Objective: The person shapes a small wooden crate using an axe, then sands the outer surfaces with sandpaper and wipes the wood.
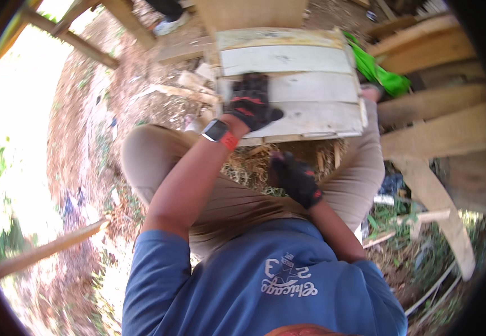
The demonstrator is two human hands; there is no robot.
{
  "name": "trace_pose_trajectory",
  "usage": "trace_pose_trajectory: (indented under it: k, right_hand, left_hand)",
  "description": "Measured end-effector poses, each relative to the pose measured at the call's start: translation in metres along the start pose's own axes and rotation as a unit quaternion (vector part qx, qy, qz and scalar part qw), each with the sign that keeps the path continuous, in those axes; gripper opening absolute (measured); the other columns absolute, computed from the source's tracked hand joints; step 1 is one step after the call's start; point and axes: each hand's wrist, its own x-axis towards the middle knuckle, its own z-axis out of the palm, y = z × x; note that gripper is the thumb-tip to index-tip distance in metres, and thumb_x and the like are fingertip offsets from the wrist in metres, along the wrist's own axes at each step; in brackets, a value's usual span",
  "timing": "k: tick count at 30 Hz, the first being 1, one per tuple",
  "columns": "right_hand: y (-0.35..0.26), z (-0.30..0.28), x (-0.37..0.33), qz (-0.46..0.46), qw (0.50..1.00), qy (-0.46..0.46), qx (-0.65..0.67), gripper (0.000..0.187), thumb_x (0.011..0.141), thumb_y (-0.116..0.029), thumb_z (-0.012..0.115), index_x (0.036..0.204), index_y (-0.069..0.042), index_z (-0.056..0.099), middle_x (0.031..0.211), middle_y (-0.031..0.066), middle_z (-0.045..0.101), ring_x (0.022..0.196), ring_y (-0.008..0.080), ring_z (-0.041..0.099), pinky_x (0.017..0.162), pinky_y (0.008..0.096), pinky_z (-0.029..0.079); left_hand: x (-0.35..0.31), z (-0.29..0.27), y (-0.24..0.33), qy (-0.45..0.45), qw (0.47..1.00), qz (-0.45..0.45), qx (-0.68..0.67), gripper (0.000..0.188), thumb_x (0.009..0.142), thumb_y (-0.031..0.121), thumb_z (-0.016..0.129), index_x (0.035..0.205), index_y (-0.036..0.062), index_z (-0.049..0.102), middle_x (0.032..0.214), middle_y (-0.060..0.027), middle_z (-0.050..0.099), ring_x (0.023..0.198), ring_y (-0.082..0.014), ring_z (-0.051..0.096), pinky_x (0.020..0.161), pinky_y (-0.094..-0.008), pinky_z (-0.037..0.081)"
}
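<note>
A wooden panel of several white-painted boards (310, 88), worn and stained, lies in front of me. My left hand (250, 103), in a black glove with red marks, rests flat on its near left part, fingers stretched out and thumb apart. Below the panel's near edge, over my lap, is my right hand (296, 179) in a matching glove. Its fingers look curled in, slightly blurred, and I cannot make out what, if anything, they hold. It does not touch the panel.
A plain board (248, 12) stands beyond the panel. Bright green cloth (380, 70) lies at its right. Several planks (433, 101) are stacked on the right. Wood scraps (192, 84) litter the ground at the left, near a timber frame (72, 36). Another person's shoe (171, 24) shows at the top.
</note>
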Motion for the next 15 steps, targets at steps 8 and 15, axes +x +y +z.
trace_pose_trajectory:
  k: [8,15]
  right_hand:
    - [-0.019,-0.090,0.022,0.245,0.916,0.147,0.280,0.021,0.100,-0.013,0.072,0.116,0.000,0.077,0.094,-0.0011,0.069,0.083,0.0071,0.058,0.073,0.0263,0.050]
    - [-0.010,-0.089,0.018,0.262,0.916,0.221,0.209,0.025,0.098,-0.009,0.069,0.118,0.004,0.075,0.092,0.0044,0.072,0.082,0.0109,0.063,0.073,0.0296,0.052]
  left_hand:
    - [-0.017,-0.072,0.075,-0.118,0.933,0.145,-0.308,0.046,0.092,0.048,0.068,0.120,0.0126,0.073,0.109,-0.0154,0.075,0.105,-0.0360,0.072,0.093,-0.0421,0.056]
    - [-0.014,-0.088,0.094,-0.134,0.922,-0.014,-0.362,0.052,0.089,0.052,0.068,0.109,0.0045,0.074,0.103,-0.0195,0.076,0.101,-0.0344,0.074,0.089,-0.0406,0.056]
